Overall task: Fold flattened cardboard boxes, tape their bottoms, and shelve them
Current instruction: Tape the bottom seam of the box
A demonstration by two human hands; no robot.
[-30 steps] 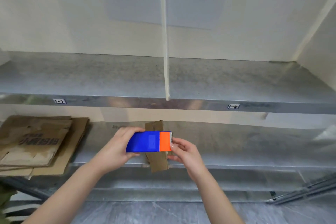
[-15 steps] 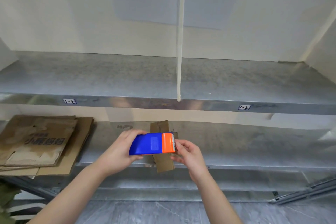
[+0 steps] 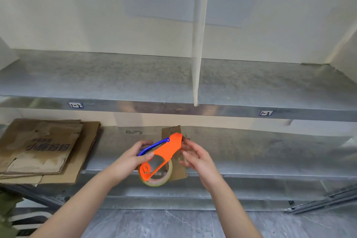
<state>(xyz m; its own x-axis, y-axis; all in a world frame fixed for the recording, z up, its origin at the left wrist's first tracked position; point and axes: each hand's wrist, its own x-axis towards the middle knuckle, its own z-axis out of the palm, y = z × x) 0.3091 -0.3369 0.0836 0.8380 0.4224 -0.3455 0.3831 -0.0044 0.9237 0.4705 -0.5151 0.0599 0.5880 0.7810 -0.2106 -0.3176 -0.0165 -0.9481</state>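
An orange and blue tape dispenser [image 3: 164, 152] with a roll of clear tape [image 3: 157, 178] hangs in front of the lower shelf. My left hand [image 3: 133, 157] grips its blue handle. My right hand [image 3: 195, 155] is at the dispenser's orange blade end, fingers spread and touching or nearly touching it. A small cardboard piece [image 3: 178, 170] lies on the lower shelf behind the dispenser. A stack of flattened cardboard boxes [image 3: 42, 149] lies at the left of that shelf.
The upper metal shelf [image 3: 116, 81] carries a thin white divider [image 3: 199, 48] in its middle, with labels on its front lip. The lower shelf [image 3: 270, 152] stretches right. Grey floor lies below, with metal rails [image 3: 324, 201] at the lower right.
The dispenser has turned from showing its flat blue top to showing its orange side and the tape roll. My right hand has opened at the blade end.
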